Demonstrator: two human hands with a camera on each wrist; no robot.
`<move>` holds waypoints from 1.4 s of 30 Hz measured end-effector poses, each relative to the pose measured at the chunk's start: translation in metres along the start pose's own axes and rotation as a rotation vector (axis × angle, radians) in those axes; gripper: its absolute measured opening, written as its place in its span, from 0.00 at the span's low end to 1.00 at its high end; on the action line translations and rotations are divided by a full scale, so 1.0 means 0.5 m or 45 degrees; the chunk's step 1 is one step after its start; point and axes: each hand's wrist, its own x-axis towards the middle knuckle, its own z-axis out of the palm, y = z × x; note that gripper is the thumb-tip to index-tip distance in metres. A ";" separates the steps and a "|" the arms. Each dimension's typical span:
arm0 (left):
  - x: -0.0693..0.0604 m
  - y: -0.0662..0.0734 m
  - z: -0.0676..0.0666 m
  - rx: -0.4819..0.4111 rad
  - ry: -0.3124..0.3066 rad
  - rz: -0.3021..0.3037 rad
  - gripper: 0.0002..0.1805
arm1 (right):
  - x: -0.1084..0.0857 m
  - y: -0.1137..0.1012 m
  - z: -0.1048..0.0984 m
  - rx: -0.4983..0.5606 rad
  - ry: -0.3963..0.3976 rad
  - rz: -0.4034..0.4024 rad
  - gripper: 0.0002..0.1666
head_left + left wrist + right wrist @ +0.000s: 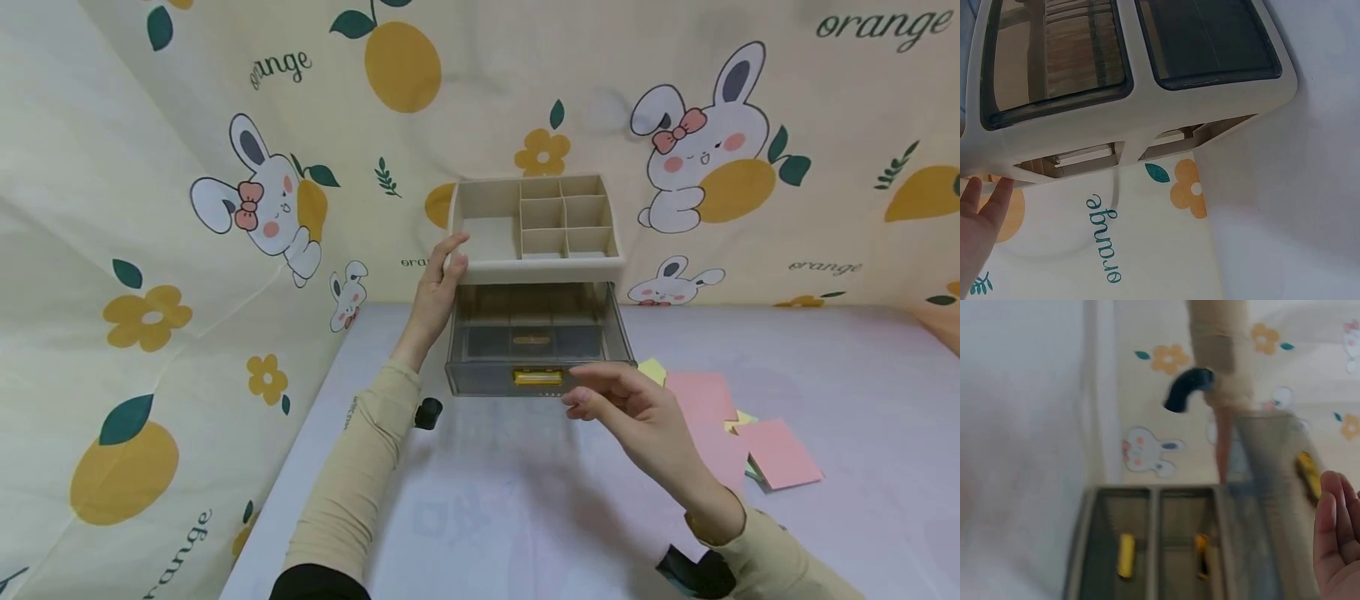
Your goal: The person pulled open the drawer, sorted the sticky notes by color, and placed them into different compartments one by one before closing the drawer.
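Note:
A white desktop drawer organizer (536,271) stands on the table with a divided open top. One clear grey drawer (487,379) is pulled far out at the front; nothing shows inside it. My left hand (435,304) grips the organizer's upper left edge, its fingertips over the rim. In the left wrist view the fingers (1000,197) lie on that edge beside the side windows. My right hand (637,421) is beside the drawer's gold handle (537,377), fingers loosely bent and holding nothing. The right wrist view, somewhat blurred, shows the drawer fronts (1169,550) and several yellow handles.
Pink sticky notes (780,454) and a few yellow and green ones lie to the right of the organizer. Behind it hangs a cloth (495,75) printed with rabbits and oranges. A small black object (428,413) shows beside the left forearm.

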 end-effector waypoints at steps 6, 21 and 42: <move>0.001 0.001 0.000 0.010 0.007 0.001 0.22 | -0.006 -0.032 -0.067 -0.035 0.101 0.005 0.14; 0.025 -0.070 0.001 0.003 0.027 0.008 0.22 | -0.077 0.032 -0.284 -0.566 -0.096 0.478 0.21; 0.029 -0.086 0.005 0.009 0.051 0.053 0.35 | -0.148 0.155 -0.375 -1.207 -0.309 0.697 0.27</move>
